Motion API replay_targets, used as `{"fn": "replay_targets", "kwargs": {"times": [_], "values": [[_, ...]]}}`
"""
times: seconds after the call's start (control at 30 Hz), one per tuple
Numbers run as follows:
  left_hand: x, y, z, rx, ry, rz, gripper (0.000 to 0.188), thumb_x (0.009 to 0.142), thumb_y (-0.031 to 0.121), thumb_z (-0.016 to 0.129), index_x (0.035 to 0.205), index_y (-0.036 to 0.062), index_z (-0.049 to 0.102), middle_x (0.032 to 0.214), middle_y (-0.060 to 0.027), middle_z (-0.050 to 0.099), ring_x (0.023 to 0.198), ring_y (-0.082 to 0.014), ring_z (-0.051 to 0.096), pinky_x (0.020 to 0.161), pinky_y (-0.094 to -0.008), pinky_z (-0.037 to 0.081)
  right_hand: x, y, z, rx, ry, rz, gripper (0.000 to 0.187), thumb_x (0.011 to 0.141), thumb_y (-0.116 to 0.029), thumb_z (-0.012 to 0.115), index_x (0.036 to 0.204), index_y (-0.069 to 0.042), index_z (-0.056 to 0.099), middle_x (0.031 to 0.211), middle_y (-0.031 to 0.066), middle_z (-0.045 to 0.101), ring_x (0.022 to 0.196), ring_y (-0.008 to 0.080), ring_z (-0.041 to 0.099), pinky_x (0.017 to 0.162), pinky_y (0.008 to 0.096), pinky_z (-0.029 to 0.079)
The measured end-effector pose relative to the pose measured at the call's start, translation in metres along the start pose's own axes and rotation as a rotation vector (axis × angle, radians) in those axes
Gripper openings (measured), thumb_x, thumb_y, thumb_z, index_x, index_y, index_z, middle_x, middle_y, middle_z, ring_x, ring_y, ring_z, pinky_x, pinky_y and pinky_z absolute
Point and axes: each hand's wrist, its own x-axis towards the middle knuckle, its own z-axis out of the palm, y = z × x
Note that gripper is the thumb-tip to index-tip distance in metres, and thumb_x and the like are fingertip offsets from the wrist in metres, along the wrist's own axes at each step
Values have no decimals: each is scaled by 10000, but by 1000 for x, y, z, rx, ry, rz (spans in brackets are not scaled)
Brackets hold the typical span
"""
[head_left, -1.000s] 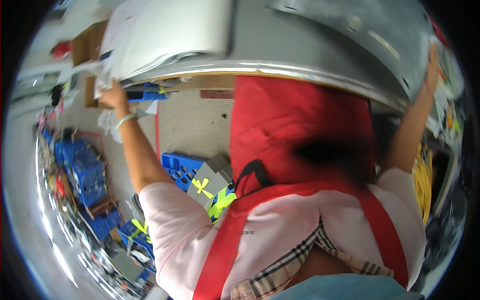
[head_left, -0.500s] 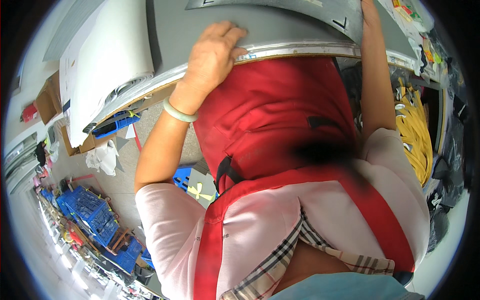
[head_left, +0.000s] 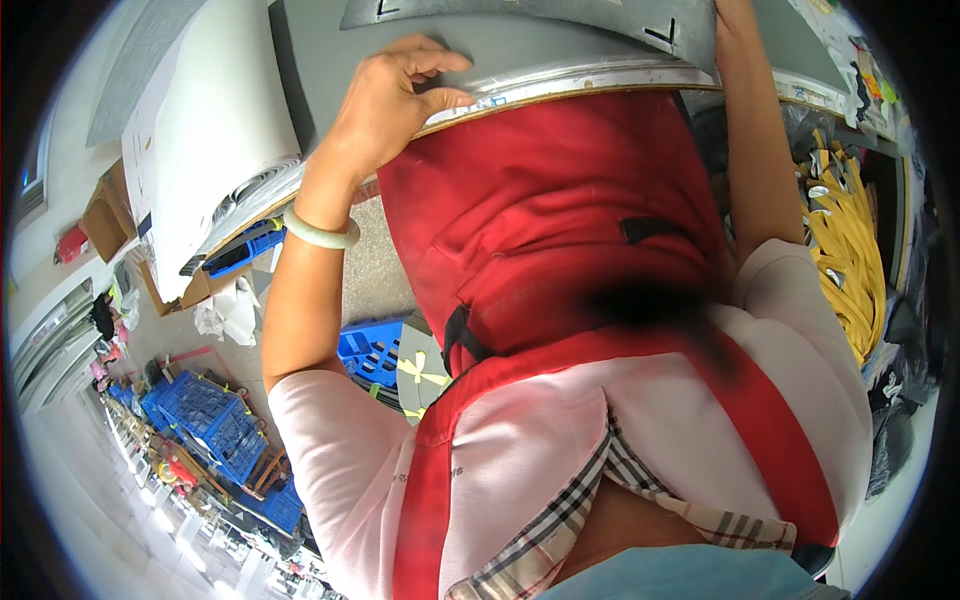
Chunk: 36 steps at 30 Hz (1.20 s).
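Observation:
My left hand [head_left: 395,95] rests over the near edge of the table [head_left: 590,88], its fingers curved, apart from the thumb, and nothing seen between them. A grey, curved flat template [head_left: 560,22] with black L-shaped cut marks lies above the dark grey sheet [head_left: 520,55] on the table. At its right end my right hand [head_left: 735,30] grips the template's edge; the upper frame edge cuts off part of the fingers.
To the left lies a large white roll of sheet material [head_left: 215,120]. Yellow strips [head_left: 845,240] hang in a bundle at right. Blue crates [head_left: 215,420] stand on the floor at lower left. A cardboard box [head_left: 108,208] and crumpled white paper [head_left: 228,310] are by the table's left end.
My left hand has shifted left along the table edge, its thumb and fingers more spread. The template sits slightly higher and further left in view, with my right hand still at its end.

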Motion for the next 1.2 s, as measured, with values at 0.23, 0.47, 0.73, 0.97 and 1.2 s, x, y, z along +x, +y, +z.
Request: {"fn": "replay_targets", "kwargs": {"times": [0.23,0.47,0.73,0.97,1.2], "values": [[1,8,16,411,126,125,280,847,195,795,1077,43,747,1045,-113,698,897,-345,683,803,-417,550,9,10,2,-405,148,-303,264,1048,-274,628,1235,-88,627,1077,33,701,941,144,672,844,289,551],[4,-2,-4,16,-3,-80,194,870,194,795,943,16,768,961,-111,720,850,-339,687,795,-408,552,5,23,9,-875,344,-573,248,1044,-265,637,1214,-84,641,1076,32,705,947,136,673,839,287,554],[-17,8,15,455,165,92,418,797,284,835,1131,55,730,1139,-105,678,943,-334,666,807,-416,538,8,22,12,-455,186,-278,240,1042,-267,640,1204,-90,650,1030,14,709,912,117,671,804,263,546],[10,10,45,483,288,278,322,859,250,791,1097,47,713,1058,-102,676,1006,-337,633,856,-418,529,-6,4,17,40,94,-1,203,1042,-255,638,1170,-98,652,1037,24,710,885,121,675,791,270,552],[23,4,27,96,70,-22,247,896,236,769,1043,40,735,983,-83,699,924,-313,647,780,-396,540,-5,43,31,-840,395,-578,210,1038,-252,646,1180,-97,659,1032,15,710,868,116,672,779,266,549]]}}
